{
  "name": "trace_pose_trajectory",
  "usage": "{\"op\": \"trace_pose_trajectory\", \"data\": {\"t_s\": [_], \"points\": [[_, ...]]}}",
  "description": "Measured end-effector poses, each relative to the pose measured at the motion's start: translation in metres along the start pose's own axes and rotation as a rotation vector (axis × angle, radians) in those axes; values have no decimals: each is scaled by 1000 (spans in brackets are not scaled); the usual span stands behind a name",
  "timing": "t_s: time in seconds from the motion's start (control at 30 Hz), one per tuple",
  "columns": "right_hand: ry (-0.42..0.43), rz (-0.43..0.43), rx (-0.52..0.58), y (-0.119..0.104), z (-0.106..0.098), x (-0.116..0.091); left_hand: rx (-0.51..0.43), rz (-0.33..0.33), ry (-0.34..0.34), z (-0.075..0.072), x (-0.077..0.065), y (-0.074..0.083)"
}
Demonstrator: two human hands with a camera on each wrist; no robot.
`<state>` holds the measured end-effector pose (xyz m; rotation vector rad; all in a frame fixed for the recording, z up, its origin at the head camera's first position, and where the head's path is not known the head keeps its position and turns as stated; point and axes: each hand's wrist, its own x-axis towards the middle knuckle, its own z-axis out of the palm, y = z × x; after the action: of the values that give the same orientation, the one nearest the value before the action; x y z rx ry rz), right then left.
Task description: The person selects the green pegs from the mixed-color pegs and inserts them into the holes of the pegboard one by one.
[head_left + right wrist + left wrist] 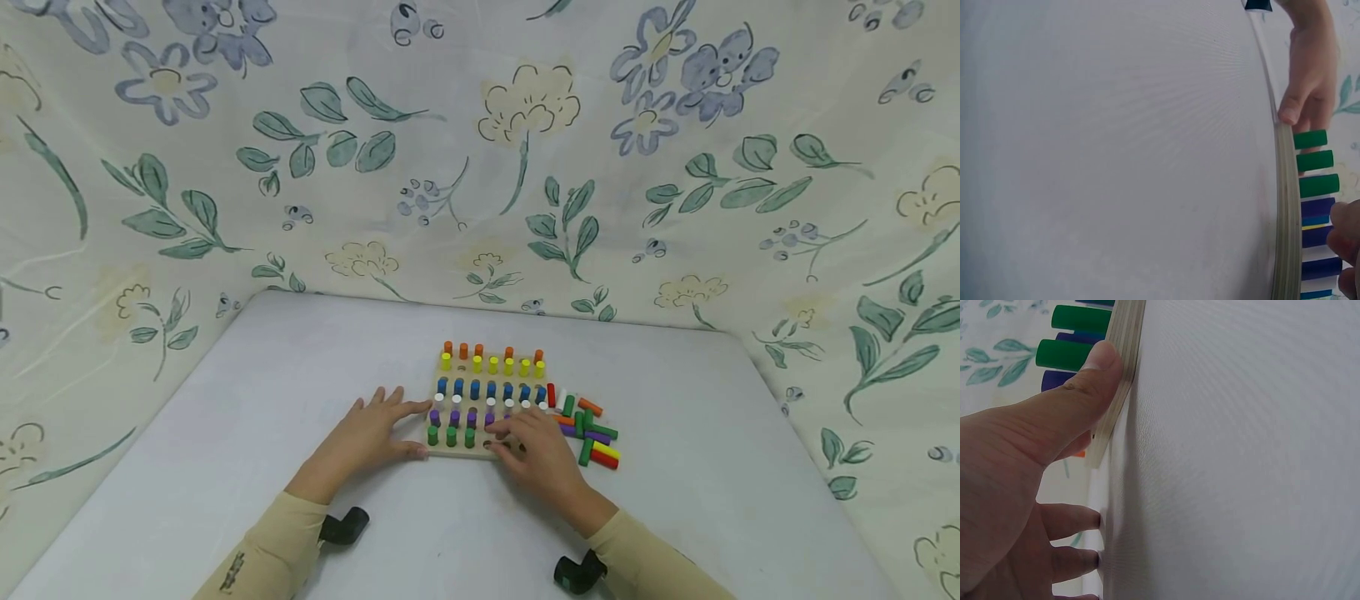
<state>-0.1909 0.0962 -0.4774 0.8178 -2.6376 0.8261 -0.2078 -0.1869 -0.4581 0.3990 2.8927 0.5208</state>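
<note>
A light wooden pegboard (459,453) carries rows of coloured pegs: orange, yellow, blue, white, purple and green. My left hand (367,429) lies at its left side, fingers spread. The thumb (1100,359) touches the board's edge by the green pegs (1063,355), and the index finger reaches the side farther back. My right hand (543,450) is over the board's front right part, fingers bent. Its fingertips are close to a purple peg (490,420) and an open hole in the green row. I cannot tell whether they pinch a peg. The hand covers the pegs beneath it.
Loose pegs in several colours lie in a pile right of the board, among them an orange peg (590,407) and a red peg (604,460). Black devices (345,527) sit at both wrists. A white table (262,400) meets a floral curtain (465,208) behind and at the sides.
</note>
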Motion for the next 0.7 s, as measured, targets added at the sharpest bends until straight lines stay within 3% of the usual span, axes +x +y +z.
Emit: {"op": "trace_pose_trajectory", "data": {"t_s": [0.4, 0.7], "points": [[-1, 28, -47, 6, -3, -4, -9, 2, -3, 0, -1, 1], [13, 60, -3, 9, -7, -10, -9, -2, -8, 0, -1, 1]]}}
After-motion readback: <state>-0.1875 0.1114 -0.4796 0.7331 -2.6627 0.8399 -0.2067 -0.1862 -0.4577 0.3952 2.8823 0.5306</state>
